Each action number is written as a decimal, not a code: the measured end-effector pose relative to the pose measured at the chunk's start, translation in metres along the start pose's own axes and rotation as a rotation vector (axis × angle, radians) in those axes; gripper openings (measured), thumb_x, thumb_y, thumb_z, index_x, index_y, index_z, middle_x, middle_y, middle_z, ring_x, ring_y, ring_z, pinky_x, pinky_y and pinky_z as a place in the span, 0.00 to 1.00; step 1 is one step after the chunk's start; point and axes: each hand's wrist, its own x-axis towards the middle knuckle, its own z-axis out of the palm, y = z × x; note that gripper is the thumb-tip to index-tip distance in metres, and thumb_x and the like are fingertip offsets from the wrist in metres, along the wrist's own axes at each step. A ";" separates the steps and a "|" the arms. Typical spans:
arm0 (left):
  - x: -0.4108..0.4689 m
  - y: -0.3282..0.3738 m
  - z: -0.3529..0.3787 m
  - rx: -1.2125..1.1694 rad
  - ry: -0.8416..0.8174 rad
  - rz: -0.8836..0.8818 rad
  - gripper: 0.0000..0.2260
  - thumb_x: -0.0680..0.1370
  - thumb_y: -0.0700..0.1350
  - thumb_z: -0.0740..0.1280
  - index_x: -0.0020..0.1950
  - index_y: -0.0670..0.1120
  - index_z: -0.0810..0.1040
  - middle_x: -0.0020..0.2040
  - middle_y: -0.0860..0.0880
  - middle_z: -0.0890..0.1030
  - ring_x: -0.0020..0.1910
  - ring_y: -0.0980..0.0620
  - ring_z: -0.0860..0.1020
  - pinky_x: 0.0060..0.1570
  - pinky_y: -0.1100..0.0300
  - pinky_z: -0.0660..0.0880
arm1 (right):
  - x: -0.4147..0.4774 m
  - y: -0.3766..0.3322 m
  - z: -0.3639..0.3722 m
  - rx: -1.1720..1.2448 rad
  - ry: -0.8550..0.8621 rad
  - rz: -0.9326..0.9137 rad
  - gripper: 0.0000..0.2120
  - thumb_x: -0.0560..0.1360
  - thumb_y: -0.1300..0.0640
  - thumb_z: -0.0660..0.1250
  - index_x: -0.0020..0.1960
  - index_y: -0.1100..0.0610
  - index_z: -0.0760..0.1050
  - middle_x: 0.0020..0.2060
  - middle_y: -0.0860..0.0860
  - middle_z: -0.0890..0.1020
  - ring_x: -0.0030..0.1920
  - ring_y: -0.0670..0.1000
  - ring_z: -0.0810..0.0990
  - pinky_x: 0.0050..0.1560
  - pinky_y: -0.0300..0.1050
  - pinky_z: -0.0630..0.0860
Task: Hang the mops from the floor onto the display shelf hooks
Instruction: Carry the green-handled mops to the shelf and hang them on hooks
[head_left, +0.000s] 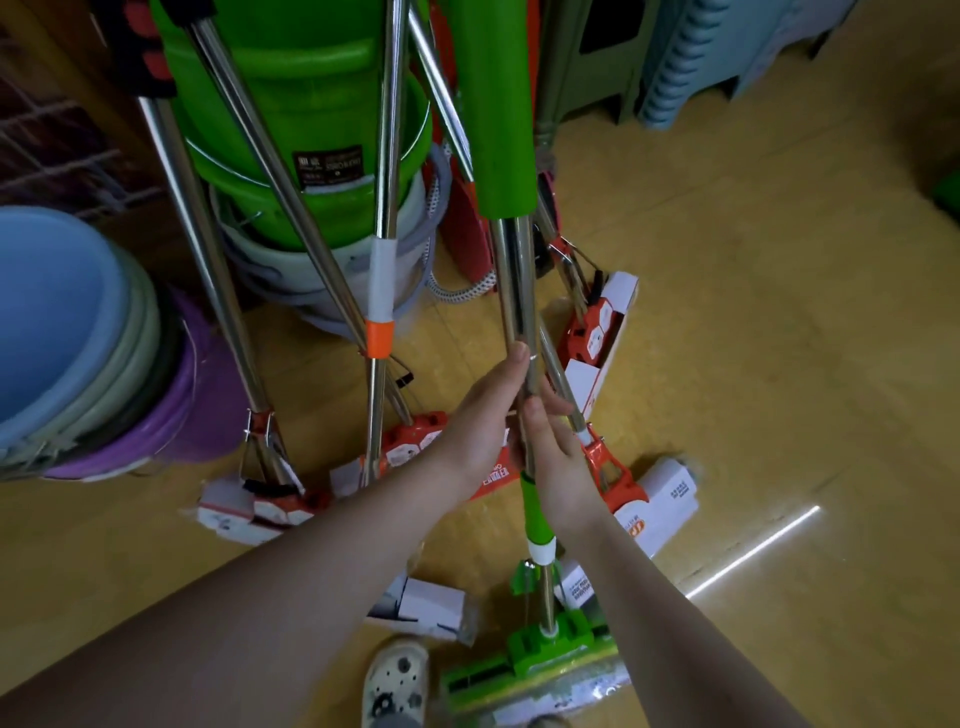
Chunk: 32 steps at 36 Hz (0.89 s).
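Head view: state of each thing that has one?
Green-handled steel sponge mop, upright, gripped by both hands.
Left hand, curled round the mop's steel shaft.
Right hand, curled round the shaft just below.
Orange-headed steel mops, heads on floor, shafts slanting up past stacked green plastic buckets.

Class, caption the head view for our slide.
Left hand and right hand grip the green mop among orange mops.

Green mop, orange mops, yellow floor.

Stacked green plastic buckets stand at centre back. To their left sit nested basins, a pale blue basin on top and a purple basin lowest. Blue-grey plastic stools stand upper right, and a white perforated shoe shows at the lower edge.
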 end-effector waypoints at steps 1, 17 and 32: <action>-0.005 0.001 0.005 -0.021 0.006 0.001 0.33 0.72 0.71 0.47 0.48 0.48 0.80 0.54 0.46 0.81 0.56 0.52 0.77 0.57 0.54 0.71 | -0.006 -0.002 -0.001 0.023 -0.008 -0.003 0.34 0.72 0.35 0.59 0.66 0.60 0.69 0.44 0.47 0.80 0.47 0.44 0.78 0.49 0.39 0.74; -0.108 0.086 0.094 -0.031 -0.093 0.094 0.27 0.67 0.74 0.55 0.44 0.54 0.79 0.48 0.47 0.82 0.37 0.56 0.79 0.39 0.57 0.73 | -0.132 -0.103 -0.032 0.121 0.096 -0.133 0.21 0.80 0.48 0.56 0.72 0.46 0.62 0.39 0.52 0.71 0.37 0.45 0.71 0.39 0.37 0.70; -0.244 0.214 0.157 0.093 -0.188 0.190 0.31 0.64 0.70 0.52 0.48 0.48 0.78 0.46 0.49 0.81 0.38 0.57 0.78 0.32 0.67 0.71 | -0.284 -0.251 -0.029 0.124 0.181 -0.308 0.10 0.81 0.50 0.54 0.53 0.33 0.64 0.36 0.51 0.70 0.36 0.47 0.68 0.36 0.37 0.67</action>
